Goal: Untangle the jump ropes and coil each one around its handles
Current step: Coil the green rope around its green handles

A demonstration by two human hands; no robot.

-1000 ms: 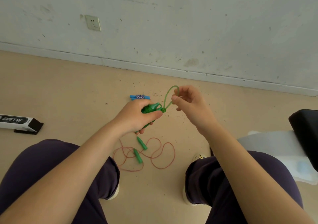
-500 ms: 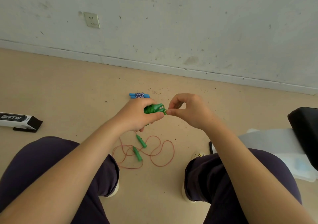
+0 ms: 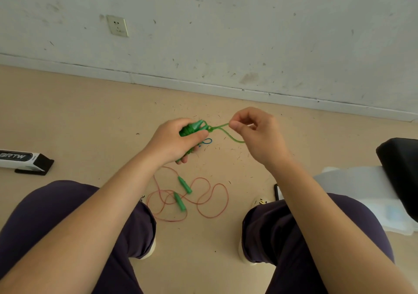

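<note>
Setting: beige floor (image 3: 74, 117) meeting a scuffed grey-white wall (image 3: 226, 33), with a wall socket (image 3: 117, 25) upper left; small dark specks scattered on the floor near the hands
Viewpoint: head camera looking down over a seated person's forearms and dark-trousered knees (image 3: 67, 214)
Left hand (image 3: 174, 142): fingers and thumb curled around the green bundle (image 3: 192, 129), a green jump rope wound around its green handles; a tapered handle tip projects from the top of the fist
Right hand (image 3: 255, 131): thumb and forefinger pinching the free green cord (image 3: 220, 126) just right of the bundle; remaining fingers curled
Cord path: from a knot-like crossing at the bundle's right end, one strand runs up to the pinch, a second sags in a curve below the right hand's palm
Position of held rope: in the air between the two hands, above the floor and ahead of the knees
Red rope (image 3: 203, 201): thin orange-red cord lying in loose overlapping loops on the floor between the knees, uncoiled, with its two green handles (image 3: 184, 184) lying close together among the loops
Blue cord (image 3: 207, 141): small loop visible just below the left hand; its remainder hidden
Left margin: white-and-black box (image 3: 22, 158) on the floor
Right margin: black object (image 3: 400, 171) over white sheeting (image 3: 352, 185)
</note>
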